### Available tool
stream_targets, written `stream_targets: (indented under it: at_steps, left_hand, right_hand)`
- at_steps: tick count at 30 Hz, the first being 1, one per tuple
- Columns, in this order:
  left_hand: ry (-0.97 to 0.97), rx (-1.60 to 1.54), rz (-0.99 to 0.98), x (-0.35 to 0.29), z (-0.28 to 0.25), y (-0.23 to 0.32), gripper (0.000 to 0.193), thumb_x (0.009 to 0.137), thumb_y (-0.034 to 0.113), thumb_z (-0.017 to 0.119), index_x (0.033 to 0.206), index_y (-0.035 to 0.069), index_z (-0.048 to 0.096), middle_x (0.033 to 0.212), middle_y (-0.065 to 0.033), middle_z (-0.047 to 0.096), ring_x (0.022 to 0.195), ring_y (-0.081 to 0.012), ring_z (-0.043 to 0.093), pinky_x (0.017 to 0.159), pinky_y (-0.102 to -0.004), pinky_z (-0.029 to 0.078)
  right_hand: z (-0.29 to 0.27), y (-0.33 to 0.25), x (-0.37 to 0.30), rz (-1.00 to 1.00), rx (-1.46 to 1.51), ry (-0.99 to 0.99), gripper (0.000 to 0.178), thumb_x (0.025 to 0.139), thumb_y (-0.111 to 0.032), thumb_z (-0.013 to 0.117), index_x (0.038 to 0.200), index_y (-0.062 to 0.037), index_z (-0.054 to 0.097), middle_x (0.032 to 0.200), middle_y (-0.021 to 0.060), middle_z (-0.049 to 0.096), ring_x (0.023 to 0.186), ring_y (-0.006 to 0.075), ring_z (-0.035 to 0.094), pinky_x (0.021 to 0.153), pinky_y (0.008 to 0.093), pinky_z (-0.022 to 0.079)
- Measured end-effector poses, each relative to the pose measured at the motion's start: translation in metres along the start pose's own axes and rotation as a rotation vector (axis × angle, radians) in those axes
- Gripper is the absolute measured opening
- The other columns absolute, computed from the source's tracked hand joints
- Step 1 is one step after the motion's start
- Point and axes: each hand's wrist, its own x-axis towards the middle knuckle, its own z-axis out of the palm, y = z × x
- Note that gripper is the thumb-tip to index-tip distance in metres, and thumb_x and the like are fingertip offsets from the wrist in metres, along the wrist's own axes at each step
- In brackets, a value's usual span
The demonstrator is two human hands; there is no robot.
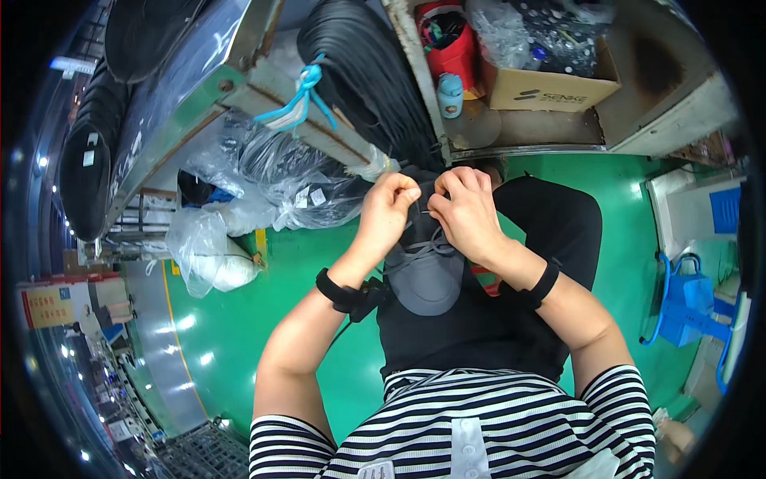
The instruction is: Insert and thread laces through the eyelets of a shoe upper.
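Grey shoe [427, 286] is sitting mid-frame over the person's black trousers [554, 211], toe toward the bottom edge. Up top, the left hand [389, 205] has thumb and fingertips pressed together, can't tell on what; the right hand [465, 212] seems to pinch a shoelace [427, 246].

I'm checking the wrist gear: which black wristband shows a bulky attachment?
The left wristband: a chunky black device juts from it. The right wristband shows none.

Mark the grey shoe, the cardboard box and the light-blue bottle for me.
Grey shoe [427, 279]: head view, on the toe.
Cardboard box [546, 89]: head view, on the front panel.
Light-blue bottle [450, 99]: head view, on its body.
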Motion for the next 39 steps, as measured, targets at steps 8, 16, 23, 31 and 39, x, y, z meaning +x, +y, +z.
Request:
stream_targets:
  at_steps: [8,16,23,31,39]
  left_hand:
    - [0.172,0.253,0.314,-0.019,-0.006,0.001,0.011,0.078,0.007,0.07,0.086,0.003,0.062,0.096,-0.0135,0.054,0.091,-0.0309,0.056,0.08,-0.0374,0.046]
    - [0.125,0.867,0.356,-0.07,-0.029,0.014,0.011,0.072,0.02,0.076,0.082,0.014,0.073,0.131,-0.009,0.051,0.131,-0.035,0.038,0.106,-0.0564,0.028]
    - [0.32,0.782,0.259,-0.069,-0.006,0.0,0.019,0.072,0.021,0.077,0.088,0.012,0.073,0.135,-0.0105,0.05,0.135,-0.0354,0.034,0.107,-0.0579,0.026]
    - [0.371,0.458,0.152,-0.058,0.012,-0.023,0.017,0.071,0.014,0.078,0.085,0.008,0.071,0.132,-0.0104,0.053,0.134,-0.0368,0.036,0.108,-0.0492,0.027]
    - [0.521,0.557,0.317,-0.054,0.0,-0.017,0.009,0.073,0.01,0.074,0.076,0.008,0.065,0.127,-0.01,0.058,0.132,-0.0372,0.038,0.107,-0.0476,0.029]
  right_hand:
    - [0.035,0.006,0.001,0.01,0.185,-0.12,0.007,0.071,-0.012,0.071,0.076,-0.0109,0.067,0.084,-0.0012,0.055,0.101,0.0243,0.05,0.108,0.0522,0.029]
    - [0.03,-0.005,0.005,0.19,0.12,-0.114,0.026,0.068,-0.003,0.072,0.093,-0.0095,0.067,0.078,-0.0001,0.065,0.104,0.0251,0.053,0.108,0.0557,0.026]
    - [0.024,-0.009,0.011,0.135,0.116,-0.229,0.026,0.073,-0.001,0.069,0.097,-0.0083,0.063,0.07,0.0016,0.063,0.099,0.0273,0.053,0.099,0.0467,0.036]
    - [0.043,-0.023,0.005,0.05,0.122,-0.077,0.021,0.078,-0.002,0.064,0.099,-0.0016,0.064,0.085,0.0096,0.064,0.099,0.0266,0.056,0.105,0.0518,0.031]
    - [0.01,0.003,0.005,0.006,-0.066,0.097,0.021,0.08,-0.006,0.066,0.1,-0.0012,0.064,0.09,0.008,0.066,0.087,0.0216,0.057,0.1,0.0444,0.036]
